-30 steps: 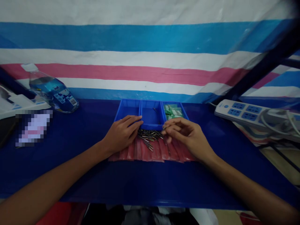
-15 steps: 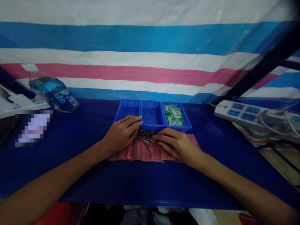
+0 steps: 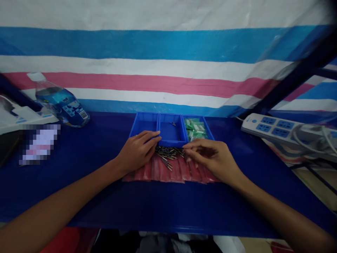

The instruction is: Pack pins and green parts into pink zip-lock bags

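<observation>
1. The step in hand is judged to be the handling of small metal pieces by the fingertips. The metal pieces [image 3: 168, 153] are heaped on a row of red plastic packets [image 3: 163, 173], which are laid on the desk [image 3: 158, 203] just in front of the blue bins, between both hands.
2. The left hand [image 3: 138, 147] is held palm down at the left of the heap, with its fingers stretched close together toward the front of the middle bin [image 3: 168, 133]. Whether anything is held beneath it cannot be told, since its underside is hidden.
3. The right hand [image 3: 214, 156] is held at the right end of the heap, with thumb and forefinger brought nearly together beside the front wall of the bins. Whether a piece is pinched there cannot be told at this size.
4. A few loose pieces [image 3: 173, 123] can be seen in the middle bin; green packets [image 3: 195, 128] are contained in the right bin [image 3: 211, 136].
5. For the next move, a fine, narrow pinch is judged to be called for: the pieces are crossed over one another, and neighbours could be dragged along.
6. Should a piece be carried over the front wall, a slight lift would be needed.
</observation>
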The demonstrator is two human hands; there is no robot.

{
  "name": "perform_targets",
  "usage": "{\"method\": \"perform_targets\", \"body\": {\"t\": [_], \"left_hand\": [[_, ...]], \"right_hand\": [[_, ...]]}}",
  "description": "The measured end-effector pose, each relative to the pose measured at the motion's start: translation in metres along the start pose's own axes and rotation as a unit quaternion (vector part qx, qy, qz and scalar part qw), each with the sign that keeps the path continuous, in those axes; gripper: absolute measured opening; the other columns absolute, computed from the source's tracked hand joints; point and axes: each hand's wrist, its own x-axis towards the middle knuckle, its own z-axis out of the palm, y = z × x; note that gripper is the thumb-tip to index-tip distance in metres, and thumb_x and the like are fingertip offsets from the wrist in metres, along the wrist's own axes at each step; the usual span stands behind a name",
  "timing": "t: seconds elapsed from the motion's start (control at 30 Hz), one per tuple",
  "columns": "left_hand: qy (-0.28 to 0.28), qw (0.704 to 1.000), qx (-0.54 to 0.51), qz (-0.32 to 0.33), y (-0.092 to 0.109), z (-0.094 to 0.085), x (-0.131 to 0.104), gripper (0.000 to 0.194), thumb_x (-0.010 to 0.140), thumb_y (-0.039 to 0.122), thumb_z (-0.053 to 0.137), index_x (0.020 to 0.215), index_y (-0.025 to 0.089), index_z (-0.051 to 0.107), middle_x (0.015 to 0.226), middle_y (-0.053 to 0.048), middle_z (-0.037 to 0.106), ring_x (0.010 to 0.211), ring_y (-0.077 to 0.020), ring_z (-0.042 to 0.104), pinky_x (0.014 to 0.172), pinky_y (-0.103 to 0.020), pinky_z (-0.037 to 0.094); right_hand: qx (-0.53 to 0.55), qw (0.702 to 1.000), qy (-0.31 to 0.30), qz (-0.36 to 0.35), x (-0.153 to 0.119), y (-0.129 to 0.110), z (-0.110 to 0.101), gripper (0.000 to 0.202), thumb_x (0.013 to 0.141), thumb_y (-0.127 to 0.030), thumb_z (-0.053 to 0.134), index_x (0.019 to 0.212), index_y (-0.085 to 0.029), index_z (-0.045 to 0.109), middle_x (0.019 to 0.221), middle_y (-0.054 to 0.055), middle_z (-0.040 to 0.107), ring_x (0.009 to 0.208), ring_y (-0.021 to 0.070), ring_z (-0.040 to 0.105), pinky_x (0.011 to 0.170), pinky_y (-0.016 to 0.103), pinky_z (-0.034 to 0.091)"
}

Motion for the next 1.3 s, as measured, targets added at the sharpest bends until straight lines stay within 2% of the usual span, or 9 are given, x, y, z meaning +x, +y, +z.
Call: {"method": "perform_targets", "body": {"t": [0.1,0.2,0.33,0.47,0.8,0.93,1.1,1.2,1.3], "left_hand": [[-0.003,1.0,0.0,-0.003,0.001,0.0,0.0,0.026,0.095,0.013,0.053,0.119,0.014,0.063,0.125,-0.01,0.066,0.109,-0.0199,0.064,0.094,-0.04,0.058],[-0.005,1.0,-0.003,-0.003,0.001,0.0,0.0,0.026,0.095,0.014,0.053,0.12,0.015,0.063,0.126,-0.011,0.066,0.109,-0.0197,0.065,0.093,-0.04,0.058],[-0.001,1.0,-0.009,-0.005,0.0,0.001,-0.001,0.027,0.095,0.014,0.053,0.12,0.015,0.062,0.126,-0.01,0.065,0.111,-0.0198,0.064,0.095,-0.04,0.057],[-0.006,1.0,-0.008,-0.006,0.0,0.0,-0.001,0.027,0.094,0.013,0.053,0.12,0.015,0.062,0.127,-0.01,0.065,0.111,-0.0201,0.063,0.096,-0.04,0.057],[-0.003,1.0,-0.002,-0.004,0.001,0.0,-0.001,0.027,0.095,0.013,0.053,0.119,0.016,0.062,0.127,-0.01,0.065,0.11,-0.0204,0.064,0.095,-0.041,0.058],[0.0,1.0,-0.003,0.0,0.0,0.0,-0.001,0.027,0.094,0.013,0.053,0.119,0.014,0.062,0.127,-0.01,0.065,0.11,-0.02,0.064,0.094,-0.04,0.058],[-0.004,1.0,0.003,-0.003,0.0,0.0,-0.001,0.026,0.094,0.014,0.053,0.118,0.014,0.063,0.127,-0.01,0.065,0.109,-0.0203,0.065,0.094,-0.04,0.058],[-0.005,1.0,0.004,-0.004,0.0,0.001,-0.001,0.026,0.095,0.014,0.053,0.119,0.014,0.063,0.127,-0.011,0.065,0.109,-0.0204,0.065,0.094,-0.04,0.058],[-0.006,1.0,0.003,-0.002,0.0,0.001,-0.001,0.026,0.095,0.014,0.053,0.119,0.014,0.062,0.127,-0.01,0.065,0.109,-0.0203,0.065,0.093,-0.04,0.058]], "right_hand": [[0.102,0.994,0.047,0.018,0.002,-0.004,0.0,0.018,0.091,-0.026,0.065,0.105,-0.02,0.073,0.105,0.008,0.075,0.094,0.0206,0.073,0.077,0.036,0.063],[0.037,0.996,0.076,-0.037,0.001,-0.005,-0.001,0.025,0.092,-0.02,0.061,0.114,-0.024,0.071,0.128,0.006,0.067,0.122,0.0227,0.062,0.101,0.044,0.054],[-0.135,0.981,-0.024,-0.135,-0.003,0.003,0.002,0.024,0.093,-0.015,0.057,0.112,-0.02,0.071,0.109,0.007,0.074,0.103,0.0203,0.069,0.095,0.041,0.057],[-0.243,0.944,-0.132,-0.177,-0.005,0.017,0.01,0.029,0.098,-0.017,0.049,0.12,-0.014,0.067,0.114,0.012,0.069,0.103,0.0216,0.066,0.089,0.041,0.059],[-0.275,0.931,-0.163,-0.177,-0.002,0.024,0.011,0.026,0.101,-0.02,0.044,0.103,-0.016,0.07,0.096,0.009,0.066,0.09,0.0193,0.064,0.08,0.036,0.057],[-0.225,0.957,-0.099,-0.151,-0.002,0.011,0.008,0.017,0.097,-0.02,0.051,0.097,-0.017,0.068,0.095,0.008,0.066,0.09,0.0201,0.062,0.083,0.038,0.054],[-0.009,0.999,-0.035,0.032,0.0,-0.006,0.001,0.014,0.09,-0.033,0.065,0.087,-0.019,0.067,0.073,0.001,0.064,0.064,0.0136,0.058,0.059,0.027,0.05],[0.055,0.997,0.032,0.049,0.0,-0.006,-0.001,0.018,0.089,-0.033,0.067,0.1,-0.019,0.07,0.093,0.005,0.071,0.077,0.0158,0.064,0.07,0.03,0.054],[0.017,0.997,0.068,0.028,0.0,-0.001,0.0,0.026,0.091,-0.029,0.063,0.116,-0.022,0.067,0.108,0.007,0.07,0.084,0.0165,0.065,0.076,0.032,0.056]]}}
